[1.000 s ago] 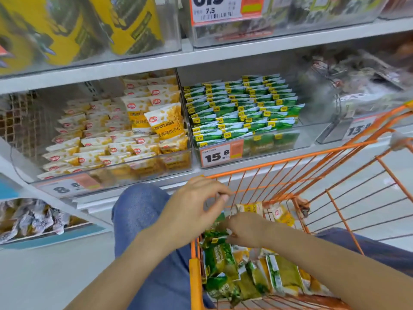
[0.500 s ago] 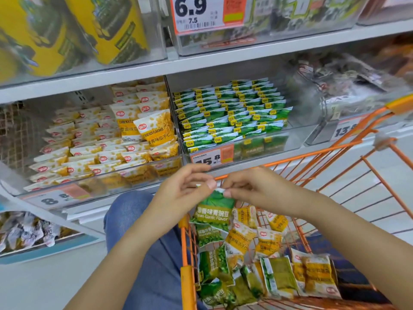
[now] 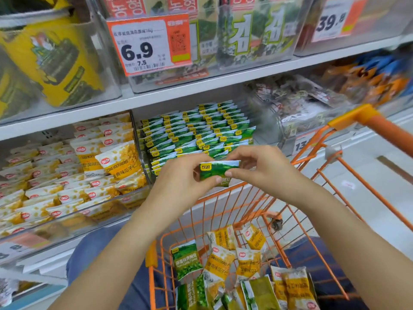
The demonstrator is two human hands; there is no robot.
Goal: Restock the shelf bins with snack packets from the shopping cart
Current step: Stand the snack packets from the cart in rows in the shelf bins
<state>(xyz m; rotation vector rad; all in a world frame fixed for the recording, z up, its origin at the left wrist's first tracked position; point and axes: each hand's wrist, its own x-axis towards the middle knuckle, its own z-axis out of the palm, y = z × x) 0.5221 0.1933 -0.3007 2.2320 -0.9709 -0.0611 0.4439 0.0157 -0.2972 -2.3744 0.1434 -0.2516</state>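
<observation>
Green pea packet (image 3: pixel 218 172), pinched by left hand (image 3: pixel 181 182) and right hand (image 3: pixel 266 171), awaits placing in the green-packet bin (image 3: pixel 196 130) just beyond.

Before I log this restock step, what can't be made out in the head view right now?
- Green packet: lower half behind the left hand and right hand; how many are pinched is unclear.
- Green bin's price tag: hidden behind both hands.
- Right bin's tag: cut off by the cart.
</observation>
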